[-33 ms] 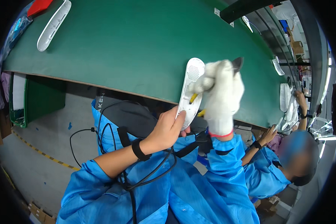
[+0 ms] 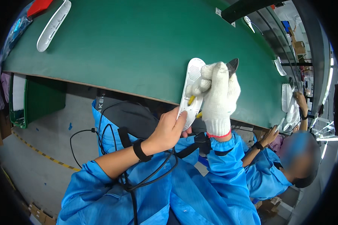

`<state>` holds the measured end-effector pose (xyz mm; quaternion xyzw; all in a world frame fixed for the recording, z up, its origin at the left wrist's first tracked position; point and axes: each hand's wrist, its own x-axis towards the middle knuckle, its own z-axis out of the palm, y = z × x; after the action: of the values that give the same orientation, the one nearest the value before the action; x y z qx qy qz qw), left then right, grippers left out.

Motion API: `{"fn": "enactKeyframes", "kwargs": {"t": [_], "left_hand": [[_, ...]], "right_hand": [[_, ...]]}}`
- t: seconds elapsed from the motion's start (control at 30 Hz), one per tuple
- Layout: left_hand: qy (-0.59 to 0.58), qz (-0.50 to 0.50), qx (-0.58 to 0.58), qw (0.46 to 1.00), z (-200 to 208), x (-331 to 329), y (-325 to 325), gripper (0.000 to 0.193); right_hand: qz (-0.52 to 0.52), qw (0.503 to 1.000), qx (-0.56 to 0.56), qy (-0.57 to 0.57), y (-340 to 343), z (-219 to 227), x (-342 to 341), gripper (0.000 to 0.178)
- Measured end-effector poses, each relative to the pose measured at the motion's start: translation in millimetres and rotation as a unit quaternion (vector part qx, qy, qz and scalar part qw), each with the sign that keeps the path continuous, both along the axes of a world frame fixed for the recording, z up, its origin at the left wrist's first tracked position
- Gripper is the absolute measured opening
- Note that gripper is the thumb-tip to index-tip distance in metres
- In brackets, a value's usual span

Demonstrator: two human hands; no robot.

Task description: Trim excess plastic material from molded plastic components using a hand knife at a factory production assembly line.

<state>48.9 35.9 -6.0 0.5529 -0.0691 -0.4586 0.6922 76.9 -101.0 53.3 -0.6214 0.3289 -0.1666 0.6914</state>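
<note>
**White panel point(image 2: 185, 98) clamped in your left hand point(image 2: 163, 129), tool point(image 2: 191, 100) gripped in your right hand point(image 2: 219, 93)**

Nearest you, black cables point(image 2: 133, 206) are hanging over your blue jacket point(image 2: 86, 187); a loop could be snagging your left forearm if you swing it wide, and that would jerk the panel. Your bare left fingers are pinching the panel's lower end, thumb on its face. It is slanting across the table's near edge; whether it is touching the table point(image 2: 131, 56), you cannot be sure from here. Your gloved right fingers are curling together around the tool, its dark end poking out above, yellow bits showing below. The glove is hiding its kind and whether it is meeting the panel.

If the tool is slipping, from knit sliding on a smooth handle, it could be scratching the face or catching your bare thumb, which is lying close by. Pressing hard while only one end is pinched could be twisting the panel loose.

Farther off, a white shell point(image 2: 54, 26) is lying at the upper left, and a co-worker point(image 2: 268, 172) is handling white parts point(image 2: 287, 99) at the right.
</note>
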Motion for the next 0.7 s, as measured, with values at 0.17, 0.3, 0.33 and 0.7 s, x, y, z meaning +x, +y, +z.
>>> {"fn": "enactKeyframes", "kwargs": {"t": [0.17,0.3,0.33,0.7], "left_hand": [[-0.006,0.004,0.009,1.0,-1,0,-2,0.032],[0.001,0.009,0.009,1.0,0,1,-4,0.031],[0.001,0.011,0.007,1.0,0,1,-5,0.03],[0.003,0.017,0.018,1.0,-2,5,-7,0.029]], "right_hand": [[0.021,0.997,0.064,-0.036,-5,7,0,0.034],[0.007,0.994,0.086,-0.063,-6,-5,-2,0.03],[-0.004,0.994,0.097,-0.058,-5,-4,-2,0.03],[-0.041,0.995,0.063,-0.058,3,-8,2,0.026]]}}
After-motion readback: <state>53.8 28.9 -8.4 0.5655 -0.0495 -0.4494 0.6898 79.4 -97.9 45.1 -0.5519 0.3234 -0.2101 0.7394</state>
